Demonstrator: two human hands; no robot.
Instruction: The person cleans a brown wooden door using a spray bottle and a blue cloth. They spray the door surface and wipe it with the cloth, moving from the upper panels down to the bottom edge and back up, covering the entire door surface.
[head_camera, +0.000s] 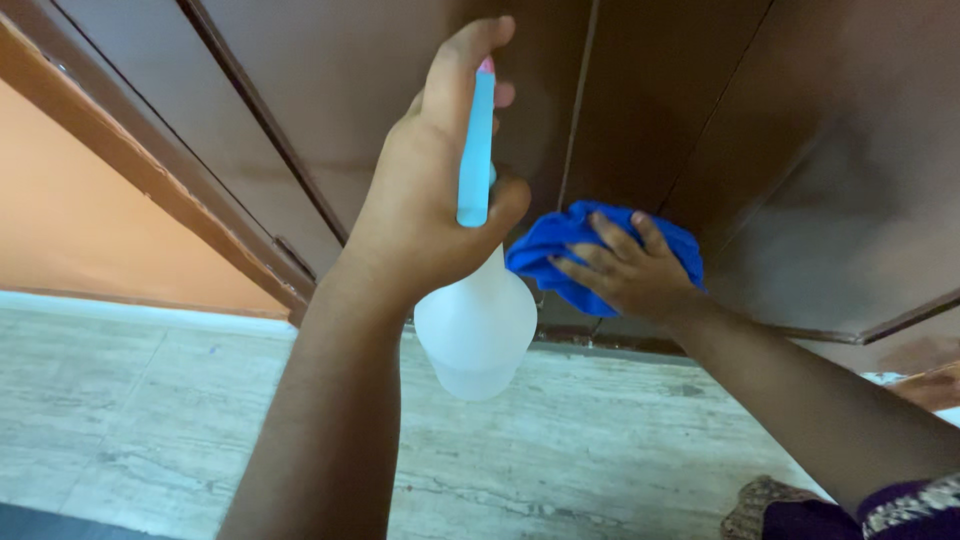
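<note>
Starting at the far left: orange wall (90, 220) is showing beside a brown door frame (150, 170), its top cut off by the picture edge. Pale marbled floor (180, 420) is running across the bottom; a dark strip at the bottom-left corner is too cropped to identify.

Left hand (425, 190) is wrapping around the neck of a spray bottle (476, 320), fingers closed on it and one finger lying along the light blue trigger head (477, 150). The nozzle is pointing away from the camera, so its tip is hidden apart from a small pink bit at the top. Bottle body is translucent white, hanging below the hand; can't tell the liquid level through the plastic.

Brown wooden door panels (400, 60) are filling the background, with a hazy patch on the right panel; hard to say whether it's wet or just glare.

Right hand (620, 270) is pressing flat, fingers spread, on a bunched blue cloth (560, 250) against the lower door. Most of the cloth is hidden under the palm. Thumb isn't visible.

Bottom right: a purple sleeve (900, 505) with patterned trim is being cut off by the edge, and a brownish patterned item (765, 505) on the floor is too cropped to identify.
</note>
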